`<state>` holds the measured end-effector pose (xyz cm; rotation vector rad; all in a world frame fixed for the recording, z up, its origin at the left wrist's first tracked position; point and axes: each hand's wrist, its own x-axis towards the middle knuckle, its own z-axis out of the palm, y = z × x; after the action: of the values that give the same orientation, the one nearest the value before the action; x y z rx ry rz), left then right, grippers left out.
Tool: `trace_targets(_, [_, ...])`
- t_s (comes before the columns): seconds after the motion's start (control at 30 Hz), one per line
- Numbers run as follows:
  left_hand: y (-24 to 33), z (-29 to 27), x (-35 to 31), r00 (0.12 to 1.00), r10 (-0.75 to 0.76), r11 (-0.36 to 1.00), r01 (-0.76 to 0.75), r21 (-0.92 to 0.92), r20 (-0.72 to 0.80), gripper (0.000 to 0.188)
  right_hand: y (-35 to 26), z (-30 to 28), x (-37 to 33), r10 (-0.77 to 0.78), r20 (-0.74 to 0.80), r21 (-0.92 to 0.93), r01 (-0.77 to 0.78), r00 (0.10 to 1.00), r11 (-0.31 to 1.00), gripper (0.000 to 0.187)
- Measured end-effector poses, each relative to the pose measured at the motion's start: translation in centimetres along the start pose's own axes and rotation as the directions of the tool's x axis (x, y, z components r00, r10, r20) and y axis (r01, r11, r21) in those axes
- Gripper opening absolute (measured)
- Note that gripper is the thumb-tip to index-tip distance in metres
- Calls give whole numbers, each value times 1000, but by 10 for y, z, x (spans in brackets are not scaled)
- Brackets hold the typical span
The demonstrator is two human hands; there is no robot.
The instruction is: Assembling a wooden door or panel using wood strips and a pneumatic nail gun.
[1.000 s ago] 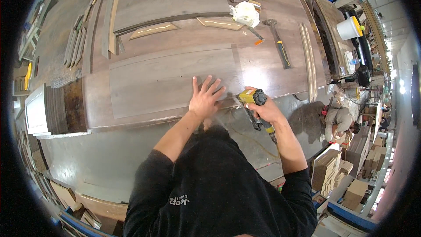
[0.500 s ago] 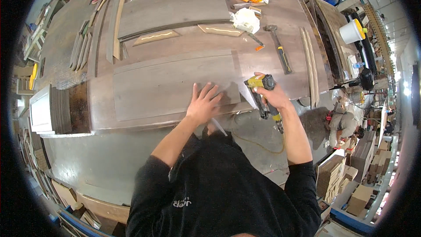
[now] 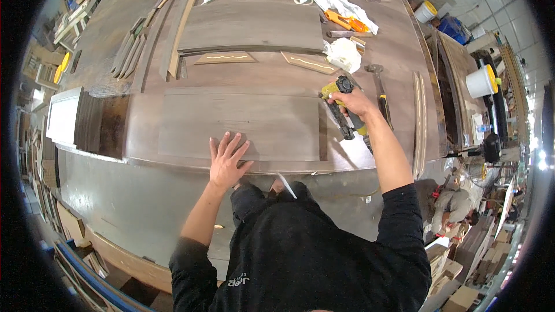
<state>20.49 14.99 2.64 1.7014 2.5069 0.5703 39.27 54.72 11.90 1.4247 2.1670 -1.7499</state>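
Observation:
A flat brown-grey wooden panel [image 3: 248, 117] lies along the near edge of the worktable, with a darker strip [image 3: 322, 134] at its right end. My left hand [image 3: 229, 160] rests open on the panel's near part, fingers spread. In my right hand [image 3: 355, 103] is a yellow and black nail gun [image 3: 343, 110], gripped by its handle, at the panel's right end. Whether its nose touches the wood I cannot tell. Beyond the gun, a hammer [image 3: 380, 95] with a black and yellow handle lies on the table.
Two angled pieces with glue beads [image 3: 225, 58] [image 3: 309, 62] lie beyond the panel, before another panel [image 3: 251, 26]. Long glued strips [image 3: 420, 121] lie at right. A crumpled white cloth [image 3: 342, 55] and orange tool [image 3: 346, 21] sit farther back; stacked panels [image 3: 81, 118] stand left.
My left hand has moved left and nearer to me over the panel. My right hand has carried the nail gun farther from the near edge. The whole view has shifted.

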Motion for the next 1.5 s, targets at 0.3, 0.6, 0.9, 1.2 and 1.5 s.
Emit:
trace_targets(0.3, [1,1,0,1000,7,999,-7,-37,-15,62,-13,-2,8,1,82,2,-1,997,1000,22])
trace_targets(0.6, [0,2,0,1000,0,1000,-1,-24,-28,62,-37,2,0,-32,122,-36,37,992,999,55])
trace_targets(0.9, [1,1,-1,1000,-9,1000,8,-26,-10,63,-46,8,16,-52,145,10,51,988,999,37])
trace_targets(1.2, [1,-1,-1,1000,12,1000,-13,-28,-7,65,-43,8,21,76,102,-55,-70,992,996,27])
trace_targets(1.5, [-62,-37,-29,992,-127,992,126,-30,-12,68,-28,25,-67,-89,102,201,67,991,977,61])
